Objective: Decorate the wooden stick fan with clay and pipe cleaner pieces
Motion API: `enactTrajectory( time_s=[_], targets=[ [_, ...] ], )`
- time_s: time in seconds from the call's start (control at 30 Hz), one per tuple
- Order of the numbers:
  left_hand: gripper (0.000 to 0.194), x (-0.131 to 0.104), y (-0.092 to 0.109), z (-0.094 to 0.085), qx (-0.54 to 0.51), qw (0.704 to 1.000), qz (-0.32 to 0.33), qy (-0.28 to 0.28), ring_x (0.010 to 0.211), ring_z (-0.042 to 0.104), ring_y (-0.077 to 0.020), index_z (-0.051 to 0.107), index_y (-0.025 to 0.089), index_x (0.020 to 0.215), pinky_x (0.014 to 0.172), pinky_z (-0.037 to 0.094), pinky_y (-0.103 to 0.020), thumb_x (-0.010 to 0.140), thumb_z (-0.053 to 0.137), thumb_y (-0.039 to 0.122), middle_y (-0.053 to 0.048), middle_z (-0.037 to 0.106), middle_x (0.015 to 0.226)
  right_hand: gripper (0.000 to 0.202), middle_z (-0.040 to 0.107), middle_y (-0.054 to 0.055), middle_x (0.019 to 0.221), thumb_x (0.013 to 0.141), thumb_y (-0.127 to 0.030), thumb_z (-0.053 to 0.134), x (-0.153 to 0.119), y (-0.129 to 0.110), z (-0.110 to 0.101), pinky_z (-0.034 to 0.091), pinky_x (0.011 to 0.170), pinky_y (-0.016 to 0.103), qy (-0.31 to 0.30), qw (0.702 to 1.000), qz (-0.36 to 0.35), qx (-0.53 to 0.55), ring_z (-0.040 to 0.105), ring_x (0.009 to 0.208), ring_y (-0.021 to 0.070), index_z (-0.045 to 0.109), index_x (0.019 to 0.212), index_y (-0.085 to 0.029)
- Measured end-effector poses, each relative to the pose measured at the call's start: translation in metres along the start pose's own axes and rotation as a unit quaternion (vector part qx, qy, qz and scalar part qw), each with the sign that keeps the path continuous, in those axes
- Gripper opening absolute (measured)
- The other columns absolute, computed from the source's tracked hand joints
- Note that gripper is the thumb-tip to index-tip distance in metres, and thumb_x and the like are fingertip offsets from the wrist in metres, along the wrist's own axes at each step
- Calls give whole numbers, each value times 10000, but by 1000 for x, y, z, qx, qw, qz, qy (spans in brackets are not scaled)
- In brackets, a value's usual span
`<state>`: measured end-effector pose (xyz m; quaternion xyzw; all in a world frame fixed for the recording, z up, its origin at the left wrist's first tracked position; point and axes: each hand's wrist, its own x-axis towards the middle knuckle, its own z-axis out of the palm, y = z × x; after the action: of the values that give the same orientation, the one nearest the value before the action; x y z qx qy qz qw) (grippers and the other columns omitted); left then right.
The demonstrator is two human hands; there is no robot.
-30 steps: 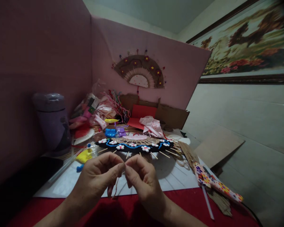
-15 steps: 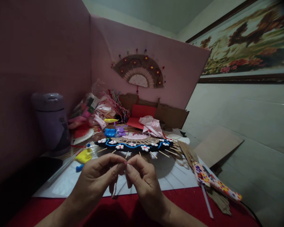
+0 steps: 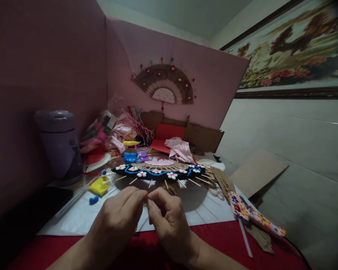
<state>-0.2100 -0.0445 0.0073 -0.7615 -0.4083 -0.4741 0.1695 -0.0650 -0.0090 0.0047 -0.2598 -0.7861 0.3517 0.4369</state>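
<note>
Right hand (image 3: 170,217) pinches a tiny speck (image 3: 147,198) just on the near side of the black fan (image 3: 157,174), left hand (image 3: 116,217) meeting it; left thumb's hidden, can't tell that grip. Probably feather-light, easily squashed, so pinch edges gently imo.

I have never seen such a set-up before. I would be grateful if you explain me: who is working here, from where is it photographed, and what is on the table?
There is no machine here: a person works with two bare hands, the left hand and the right hand. One camera, worn on the head, looks forward and down.

A white sheet lies over a red surface. On the sheet are a yellow lump and a small blue piece. Beyond the hands is a black-banded fan with white flowers; a purple cup stands at the picture's left.

The fingertips of both hands meet, perhaps pinching something tiny, but it is too small to tell what.
</note>
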Motion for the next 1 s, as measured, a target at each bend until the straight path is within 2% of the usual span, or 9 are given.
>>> enactTrajectory(
  time_s=[0.17, 0.27, 0.33, 0.43, 0.53, 0.63, 0.83, 0.9, 1.0],
  targets=[
    [185, -2, -5, 3, -25, 999, 12, -38, 655, 583, -128, 611, 162, 843, 585, 477, -220, 846, 445, 79, -38, 620, 718, 176, 413, -40, 558, 861, -247, 434, -2, 4, 3, 307, 473, 228, 6, 1000, 2, 9, 391, 486, 90, 495, 716, -167],
    [174, 0, -1, 0, -127, 988, -80, -35, 551, 537, -92, 609, 171, 869, 514, 447, -187, 861, 446, 110, -5, 596, 668, 159, 435, -33, 583, 869, -246, 432, -4, 2, 1, 328, 494, 230, 17, 999, -18, 20, 416, 510, 95, 518, 766, -162],
    [142, 3, 2, -3, -218, 953, -201, -58, 492, 500, -77, 615, 176, 851, 441, 412, -170, 866, 474, 194, 11, 578, 638, 149, 437, -35, 582, 873, -241, 429, -4, -1, 0, 331, 497, 231, 19, 999, -34, 25, 420, 512, 96, 529, 797, -160],
    [196, 7, 4, -6, -347, 858, -368, -95, 464, 476, -81, 614, 167, 750, 390, 386, -173, 823, 548, 336, 19, 549, 589, 142, 430, -38, 586, 874, -225, 430, -3, -4, -2, 327, 496, 230, 18, 998, -60, 27, 411, 513, 94, 530, 794, -162],
    [228, 10, 1, -7, -432, 785, -433, -104, 432, 459, -72, 604, 154, 689, 378, 376, -177, 756, 626, 370, 17, 569, 579, 138, 435, -34, 606, 868, -204, 432, -1, -5, -3, 327, 512, 230, 19, 998, -67, 8, 425, 540, 96, 528, 776, -170],
    [221, 12, -3, -6, -459, 760, -451, -89, 429, 453, -61, 609, 144, 655, 379, 370, -168, 700, 683, 347, 19, 578, 586, 145, 428, -36, 594, 866, -202, 435, 1, -6, -4, 320, 517, 233, 18, 998, -53, -23, 427, 539, 98, 522, 754, -173],
    [261, 11, -6, -5, -446, 755, -469, -105, 382, 407, -61, 568, 145, 629, 323, 334, -170, 653, 705, 367, 53, 477, 519, 151, 485, -17, 610, 872, -198, 427, 2, -4, -1, 334, 540, 239, 20, 995, -60, -74, 461, 559, 111, 513, 749, -176],
    [249, 12, -4, -5, -411, 787, -447, -109, 392, 408, -64, 564, 149, 636, 329, 334, -173, 679, 677, 367, 46, 483, 544, 145, 518, 2, 646, 869, -173, 413, 2, 0, 0, 347, 556, 244, 24, 992, -72, -97, 482, 590, 122, 516, 767, -174],
    [204, 14, 0, -6, -303, 866, -387, -92, 472, 436, -80, 577, 151, 603, 385, 351, -166, 707, 650, 311, 23, 512, 561, 149, 543, 33, 705, 833, -109, 391, 2, 7, 0, 359, 587, 263, 8, 979, -121, -164, 496, 639, 143, 517, 782, -170]
  ],
)
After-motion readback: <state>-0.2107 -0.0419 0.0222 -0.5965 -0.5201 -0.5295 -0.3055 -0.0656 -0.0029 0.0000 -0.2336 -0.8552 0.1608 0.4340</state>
